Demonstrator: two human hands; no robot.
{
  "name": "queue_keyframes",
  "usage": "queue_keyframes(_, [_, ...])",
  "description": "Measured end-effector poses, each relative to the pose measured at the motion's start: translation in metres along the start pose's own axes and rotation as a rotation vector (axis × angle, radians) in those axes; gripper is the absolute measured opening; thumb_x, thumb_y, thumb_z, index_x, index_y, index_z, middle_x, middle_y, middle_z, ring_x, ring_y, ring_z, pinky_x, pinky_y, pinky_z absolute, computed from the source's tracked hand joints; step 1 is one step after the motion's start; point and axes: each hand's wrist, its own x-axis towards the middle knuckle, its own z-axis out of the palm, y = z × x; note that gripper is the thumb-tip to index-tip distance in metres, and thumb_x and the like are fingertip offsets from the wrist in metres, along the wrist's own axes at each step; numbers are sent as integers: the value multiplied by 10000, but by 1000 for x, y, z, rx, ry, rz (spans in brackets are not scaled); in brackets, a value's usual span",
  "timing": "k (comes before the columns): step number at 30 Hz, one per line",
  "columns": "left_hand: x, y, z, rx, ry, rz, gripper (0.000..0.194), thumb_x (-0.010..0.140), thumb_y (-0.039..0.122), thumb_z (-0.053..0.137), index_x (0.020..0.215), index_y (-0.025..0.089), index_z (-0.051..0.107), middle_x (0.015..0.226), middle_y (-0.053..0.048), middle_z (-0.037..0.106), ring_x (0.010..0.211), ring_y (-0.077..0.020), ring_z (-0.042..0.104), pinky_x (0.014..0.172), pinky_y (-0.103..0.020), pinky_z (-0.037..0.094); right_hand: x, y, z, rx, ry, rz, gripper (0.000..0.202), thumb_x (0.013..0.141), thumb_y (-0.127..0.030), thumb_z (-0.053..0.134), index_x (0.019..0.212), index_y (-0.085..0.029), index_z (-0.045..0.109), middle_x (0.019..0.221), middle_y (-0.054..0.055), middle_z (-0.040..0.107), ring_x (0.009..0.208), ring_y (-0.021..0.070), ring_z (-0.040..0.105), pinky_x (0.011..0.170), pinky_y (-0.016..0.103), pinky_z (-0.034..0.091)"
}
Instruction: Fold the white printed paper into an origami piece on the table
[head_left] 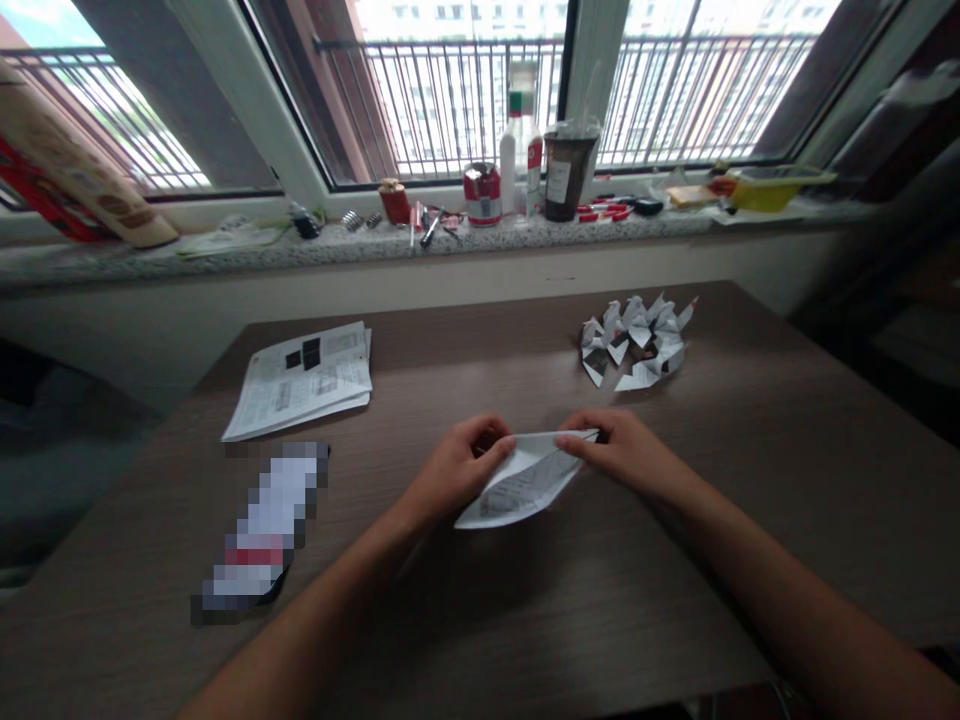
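Observation:
A folded sheet of printed paper (529, 485) is held up between both hands over the middle of the brown table (420, 630). My left hand (476, 460) pinches its upper left edge, thumb on the near side. With thumb and fingers, my right hand (607, 440) grips the upper right corner. The paper's lower part bows outward toward the lower left, showing print. Fingers behind the sheet are partly hidden. Beyond my right hand lies a cluster of folded paper pieces (637, 345), arranged in a rough ring.
A stack of printed sheets (307, 380) lies at the back left. Nearer me on the left is a blurred-out phone-shaped object (262, 530). On the stone windowsill (345, 250) stand a red can (482, 195), a clear bottle (517, 150), a dark cup (566, 175) and a yellow basket (772, 190).

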Motion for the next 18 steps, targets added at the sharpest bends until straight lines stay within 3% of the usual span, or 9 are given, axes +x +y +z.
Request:
queue_keyframes(10, [-2, 6, 5, -14, -50, 22, 221, 973, 373, 607, 941, 167, 682, 873, -35, 686, 799, -165, 625, 712, -270, 477, -1, 0, 0, -34, -23, -30, 223, 904, -404, 694, 884, -194, 767, 791, 52, 737, 670, 169, 650, 603, 279, 491])
queue_keyframes(18, [-2, 4, 8, -60, -68, 8, 201, 953, 343, 614, 887, 156, 649, 788, -11, 628, 719, -141, 565, 646, -241, 428, 0, 1, 0, 15, 30, 4, 277, 898, -449, 701, 892, -181, 769, 733, 46, 722, 636, 171, 637, 587, 286, 481])
